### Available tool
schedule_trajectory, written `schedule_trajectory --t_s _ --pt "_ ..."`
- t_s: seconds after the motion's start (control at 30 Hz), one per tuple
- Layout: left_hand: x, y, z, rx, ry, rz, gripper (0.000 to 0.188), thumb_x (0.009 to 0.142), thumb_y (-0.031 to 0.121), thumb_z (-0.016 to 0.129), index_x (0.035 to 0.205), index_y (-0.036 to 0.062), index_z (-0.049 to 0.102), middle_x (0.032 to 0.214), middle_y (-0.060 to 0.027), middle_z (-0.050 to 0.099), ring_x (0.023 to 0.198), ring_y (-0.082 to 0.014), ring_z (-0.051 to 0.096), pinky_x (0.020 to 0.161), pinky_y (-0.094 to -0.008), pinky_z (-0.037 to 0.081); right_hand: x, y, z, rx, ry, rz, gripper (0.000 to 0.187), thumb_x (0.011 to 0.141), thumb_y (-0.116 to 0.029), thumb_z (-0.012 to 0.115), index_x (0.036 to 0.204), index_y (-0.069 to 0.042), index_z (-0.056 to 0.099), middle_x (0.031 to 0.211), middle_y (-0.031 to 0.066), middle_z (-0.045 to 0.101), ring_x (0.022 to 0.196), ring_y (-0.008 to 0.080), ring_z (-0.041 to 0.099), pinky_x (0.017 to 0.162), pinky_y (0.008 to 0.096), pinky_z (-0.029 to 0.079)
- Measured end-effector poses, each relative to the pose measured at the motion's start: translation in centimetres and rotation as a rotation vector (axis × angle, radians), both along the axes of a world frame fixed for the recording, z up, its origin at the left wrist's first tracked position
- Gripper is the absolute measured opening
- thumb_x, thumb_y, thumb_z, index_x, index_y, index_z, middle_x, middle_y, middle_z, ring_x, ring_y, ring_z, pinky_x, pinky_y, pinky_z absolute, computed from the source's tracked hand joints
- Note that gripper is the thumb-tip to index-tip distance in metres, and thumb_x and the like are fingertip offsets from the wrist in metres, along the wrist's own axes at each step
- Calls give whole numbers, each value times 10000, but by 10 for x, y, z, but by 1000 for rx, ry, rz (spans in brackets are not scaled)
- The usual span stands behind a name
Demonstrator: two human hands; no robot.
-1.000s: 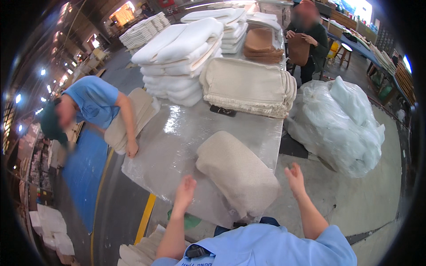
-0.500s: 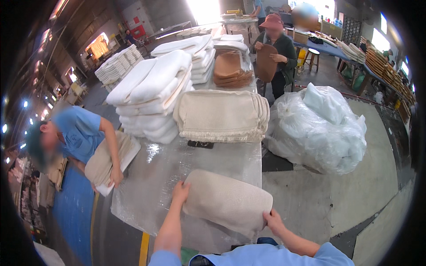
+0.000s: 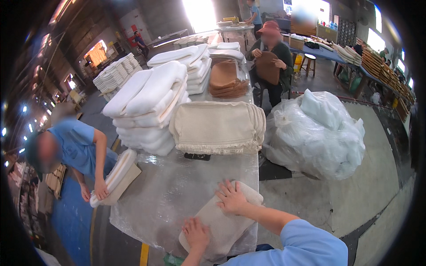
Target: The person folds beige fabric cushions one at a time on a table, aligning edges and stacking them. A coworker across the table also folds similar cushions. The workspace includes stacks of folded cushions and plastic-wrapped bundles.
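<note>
A beige fabric piece (image 3: 230, 228) lies flat at a slant on the plastic-covered table (image 3: 146, 204), close to my body. My left hand (image 3: 196, 234) rests palm down on its left part, fingers spread. Higher up, my right hand (image 3: 233, 198) presses flat on its far part with the fingers apart. Neither hand grips anything. Beyond them sits a stack of beige fabric pieces (image 3: 217, 126) with frayed front edges. A dark flat object (image 3: 197, 156) pokes out from under that stack.
Tall stacks of white padding (image 3: 151, 93) and a pile of brown pieces (image 3: 227, 80) stand farther back. A large plastic-wrapped white bundle (image 3: 317, 137) is right of the table. At left a co-worker (image 3: 80, 146) handles layered white-and-beige pieces (image 3: 117, 179); another person (image 3: 271, 57) holds a brown piece.
My hands have gone from holding the beige piece by its edges to lying flat on it. It now lies turned on the table. The left co-worker's layered pieces have tilted.
</note>
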State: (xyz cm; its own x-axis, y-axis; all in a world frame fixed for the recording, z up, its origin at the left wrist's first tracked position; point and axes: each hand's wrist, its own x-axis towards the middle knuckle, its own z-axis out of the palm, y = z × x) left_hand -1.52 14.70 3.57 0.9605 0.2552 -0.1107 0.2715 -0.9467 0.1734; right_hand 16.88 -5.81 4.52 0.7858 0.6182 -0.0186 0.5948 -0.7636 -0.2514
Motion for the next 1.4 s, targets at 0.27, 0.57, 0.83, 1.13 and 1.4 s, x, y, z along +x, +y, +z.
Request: schedule_trajectory --t_s 0.27,0.57,0.83,1.13,1.4 --pt "6 -5 0 19 -9 -172 814 1047 547 498 1680 63 330 1735 -242 293 1584 -555 205 1288 -673 125 -17 -15 -5 -13 -60 60 740 1068 -631 438 1648 -170 439 1737 133 344 1627 399 225 1257 714 167" --pt "51 22 25 56 -9 -571 733 1052 556 505 1682 205 373 1740 -182 315 1577 -503 276 1292 -658 166 -97 -43 10 34 -59 332 819 1036 -669 479 1659 -141 409 1728 139 353 1594 396 294 1236 703 234" --pt "18 -11 24 128 -89 -307 746 1071 548 480 1696 163 344 1756 -177 290 1604 -500 221 1302 -648 141 -100 -40 2 15 -78 337 808 1059 -654 443 1691 -158 351 1766 125 290 1642 369 213 1271 683 189" --pt "-43 -33 6 64 -80 -443 768 1070 541 464 1683 91 353 1750 -231 283 1600 -549 202 1286 -695 125 -84 1 76 307 562 291 888 995 -397 683 1734 -240 216 1738 91 362 1590 361 355 1273 665 235" --pt "-91 13 5 -526 -341 -656 786 981 386 678 1660 118 385 1717 -187 349 1589 -427 315 1276 -644 245 -207 46 168 863 -81 683 831 923 -323 768 1665 -242 403 1674 123 423 1585 321 361 1275 645 236"
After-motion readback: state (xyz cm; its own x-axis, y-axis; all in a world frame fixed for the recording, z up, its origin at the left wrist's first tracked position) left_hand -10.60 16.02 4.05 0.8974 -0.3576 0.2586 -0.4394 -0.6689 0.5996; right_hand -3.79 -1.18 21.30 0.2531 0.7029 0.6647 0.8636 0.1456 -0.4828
